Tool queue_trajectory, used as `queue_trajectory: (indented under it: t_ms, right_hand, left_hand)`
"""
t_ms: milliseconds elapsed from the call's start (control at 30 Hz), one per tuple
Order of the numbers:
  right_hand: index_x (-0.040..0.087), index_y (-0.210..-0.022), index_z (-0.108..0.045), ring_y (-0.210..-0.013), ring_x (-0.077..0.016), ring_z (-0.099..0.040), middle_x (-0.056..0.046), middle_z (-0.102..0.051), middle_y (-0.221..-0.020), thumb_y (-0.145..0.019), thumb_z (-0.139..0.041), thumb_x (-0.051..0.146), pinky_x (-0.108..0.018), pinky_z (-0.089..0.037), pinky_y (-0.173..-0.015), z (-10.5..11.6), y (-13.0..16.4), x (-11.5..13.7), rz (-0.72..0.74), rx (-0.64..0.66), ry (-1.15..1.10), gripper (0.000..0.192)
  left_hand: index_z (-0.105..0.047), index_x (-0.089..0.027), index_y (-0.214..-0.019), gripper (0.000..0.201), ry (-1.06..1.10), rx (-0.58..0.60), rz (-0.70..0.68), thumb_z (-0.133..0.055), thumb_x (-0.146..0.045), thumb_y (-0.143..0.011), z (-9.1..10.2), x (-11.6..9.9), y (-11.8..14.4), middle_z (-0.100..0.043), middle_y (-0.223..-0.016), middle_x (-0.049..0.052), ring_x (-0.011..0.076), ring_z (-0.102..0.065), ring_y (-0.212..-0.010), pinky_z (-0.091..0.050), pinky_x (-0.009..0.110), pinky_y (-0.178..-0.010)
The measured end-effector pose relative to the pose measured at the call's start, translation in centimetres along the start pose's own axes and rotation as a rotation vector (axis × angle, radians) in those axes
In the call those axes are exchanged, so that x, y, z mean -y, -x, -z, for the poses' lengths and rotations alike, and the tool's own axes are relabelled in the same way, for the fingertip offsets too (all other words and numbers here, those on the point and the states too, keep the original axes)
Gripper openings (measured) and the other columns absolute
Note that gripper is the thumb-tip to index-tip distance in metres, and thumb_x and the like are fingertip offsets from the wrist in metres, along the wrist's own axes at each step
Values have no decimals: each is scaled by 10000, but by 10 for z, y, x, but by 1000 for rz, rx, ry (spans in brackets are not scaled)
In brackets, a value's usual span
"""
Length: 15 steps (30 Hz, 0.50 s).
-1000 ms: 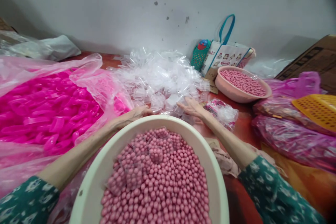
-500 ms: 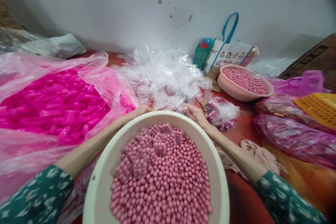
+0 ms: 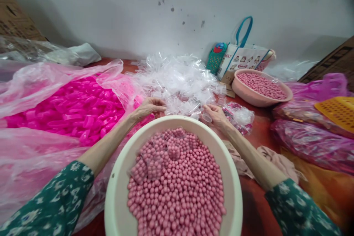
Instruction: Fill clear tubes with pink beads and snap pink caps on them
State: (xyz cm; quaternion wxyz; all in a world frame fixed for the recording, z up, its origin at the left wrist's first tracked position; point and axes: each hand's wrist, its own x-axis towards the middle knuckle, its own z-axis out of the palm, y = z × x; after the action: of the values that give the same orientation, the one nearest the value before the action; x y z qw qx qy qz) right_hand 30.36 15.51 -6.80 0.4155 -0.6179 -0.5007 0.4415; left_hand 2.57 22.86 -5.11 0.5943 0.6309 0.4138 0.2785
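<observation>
Both hands at near edge of clear plastic bag heap [image 3: 177, 81], mid worktop, just beyond far rim of cream basin [image 3: 117, 195]. L hand [image 3: 149, 107]: fingers curled, tips together on clear bags at heap edge. R hand [image 3: 217, 115]: fingers pinched on small clear bag [image 3: 207, 117]. Basin full of pink beads [image 3: 179, 188], few filled bags on top. Magenta plastic pieces [image 3: 74, 108] in pink sheet, left side. Pink bowl [image 3: 249, 97] w/ beads near far right, tote bag [image 3: 243, 59] behind it by wall.

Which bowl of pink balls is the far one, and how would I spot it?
Look past the big cream bowl near the person, to the right by the white wall. There sits the smaller bowl, beside a printed bag with a blue handle. It is pink itself, not cream, and shallower.
</observation>
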Motion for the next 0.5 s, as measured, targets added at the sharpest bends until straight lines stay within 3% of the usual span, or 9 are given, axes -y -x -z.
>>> queue_trajectory:
  t_ms: [67,200,400,500]
  right_hand:
    - [140,-1048,-567,-752,-137,-600,-47,-610,-954,-890,-502,406,-302,-513,-649,2,7,17,39,-15,-30,316]
    - [165,-903,-592,-490,-78,-468,2,-578,-713,-827,-499,541,-202,-363,-445,-2,34,48,151,-4,-43,395]
    - [167,-841,-651,-581,-109,-477,14,-562,-679,-818,-555,412,-215,-361,-539,-19,85,54,278,176,138,265]
    - [168,-861,-669,-670,-140,-521,5,-599,-742,-846,-521,346,-233,-384,-618,-22,101,46,313,207,247,232]
  left_hand:
    - [-612,-111,-785,260,2,-36,-33,-739,-260,-615,3,-4,-2,-595,-545,-21,75,-519,-451,-395,190,-459]
    - [-605,-115,-771,251,2,-117,-100,-737,-254,-610,4,-17,6,-595,-570,-26,71,-526,-480,-413,191,-491]
    - [-602,-130,-813,271,-29,-235,-204,-737,-243,-606,-3,-57,52,-592,-634,-41,68,-527,-538,-425,189,-531]
    - [-607,-126,-827,229,-225,-238,-283,-704,-229,-646,-10,-72,77,-590,-655,-29,88,-536,-567,-433,214,-551]
